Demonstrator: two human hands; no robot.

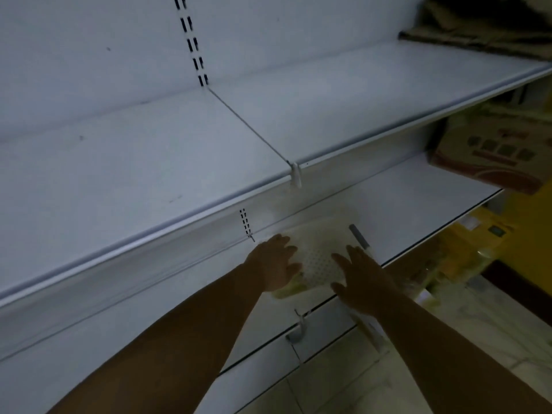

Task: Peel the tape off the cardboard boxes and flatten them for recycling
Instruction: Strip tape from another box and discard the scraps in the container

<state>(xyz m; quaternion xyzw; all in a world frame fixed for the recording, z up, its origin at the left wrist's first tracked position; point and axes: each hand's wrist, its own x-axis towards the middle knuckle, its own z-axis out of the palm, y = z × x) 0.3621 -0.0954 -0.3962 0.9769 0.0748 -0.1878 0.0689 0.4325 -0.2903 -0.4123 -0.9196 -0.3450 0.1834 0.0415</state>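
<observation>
Head view, dim light. Shelving (149, 162): white sheet metal, smooth, with slotted uprights. Printed cardboard box (490, 156): brown with red bands, on the lower shelf at 3 o'clock, well apart from both hands. Brown cardboard (478, 28): on the upper shelf at 2 o'clock. White tray (316, 258): perforated, plastic-looking, on the lower shelf at 5 o'clock; contents cannot be told. Left hand (274, 264): fingers bent against the tray's left edge, grip unclear. Right hand (358, 279): fingers straight and spread at the tray's right side.
</observation>
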